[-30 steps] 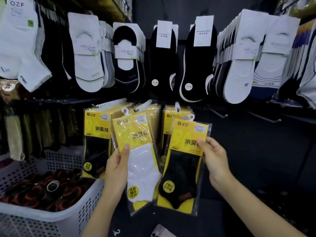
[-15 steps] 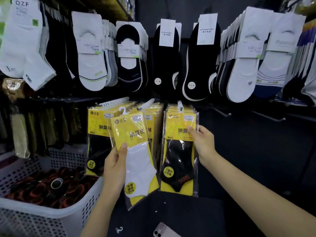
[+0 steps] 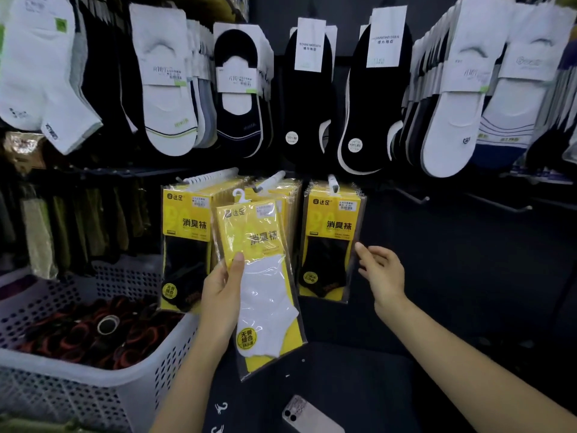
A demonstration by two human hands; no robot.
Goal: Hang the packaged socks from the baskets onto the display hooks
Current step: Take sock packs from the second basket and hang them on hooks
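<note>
A clear-plastic pack with a yellow card and a white ankle sock [image 3: 265, 282] is held upright, slightly tilted, in front of the lower row of hanging packs. The left hand [image 3: 221, 295] grips its left edge, thumb pressed on the front and fingers hidden behind. The pack's small white hanger [image 3: 239, 195] sits just below and left of the middle white display hook [image 3: 272, 179]. To the right, a matching yellow pack with a black sock [image 3: 331, 242] hangs from another white hook [image 3: 332, 182]. The right hand [image 3: 379, 273] is just beside that pack's right edge, fingers loose and spread, holding nothing. A third stack of yellow packs [image 3: 187, 239] hangs at left. Below left stands a white perforated plastic basket [image 3: 93, 379] of dark bundles. A silver phone [image 3: 309, 417] lies on the dark surface below.
</note>
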